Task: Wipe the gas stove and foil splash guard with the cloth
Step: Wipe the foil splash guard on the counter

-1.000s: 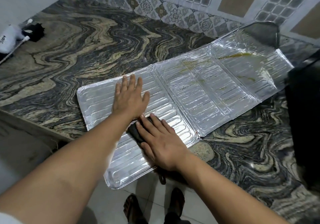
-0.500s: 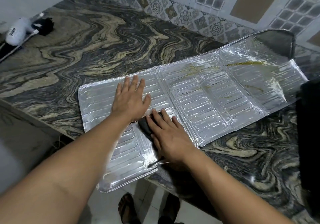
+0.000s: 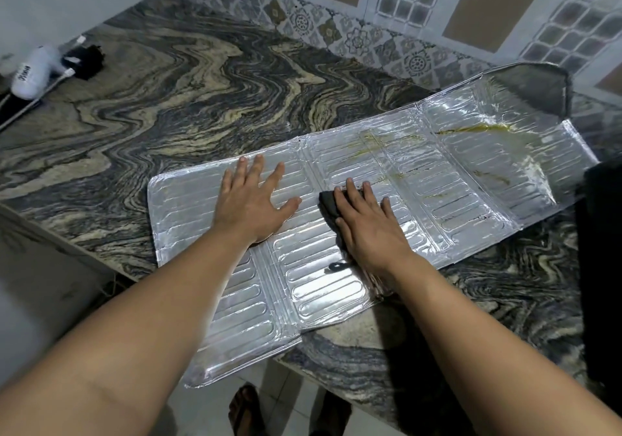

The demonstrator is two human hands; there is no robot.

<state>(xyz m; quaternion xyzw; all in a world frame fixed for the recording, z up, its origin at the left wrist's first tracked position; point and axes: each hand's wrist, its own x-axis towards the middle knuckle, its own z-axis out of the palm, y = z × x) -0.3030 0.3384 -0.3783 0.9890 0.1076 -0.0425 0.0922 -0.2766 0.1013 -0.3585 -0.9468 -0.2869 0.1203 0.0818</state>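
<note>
Hands, two, flat-fingered: left hand [image 3: 253, 204] on one foil splash guard [image 3: 471, 179], right hand [image 3: 369, 230] pressing one dark cloth [image 3: 329, 204].

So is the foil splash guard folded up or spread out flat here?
Mostly spread flat: the foil splash guard lies opened across the counter, its near corner overhanging the edge. Only its far right end panel tilts upward.

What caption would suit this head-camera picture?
Left hand steadies the foil splash guard on the counter while right hand presses a dark cloth across it.
</note>
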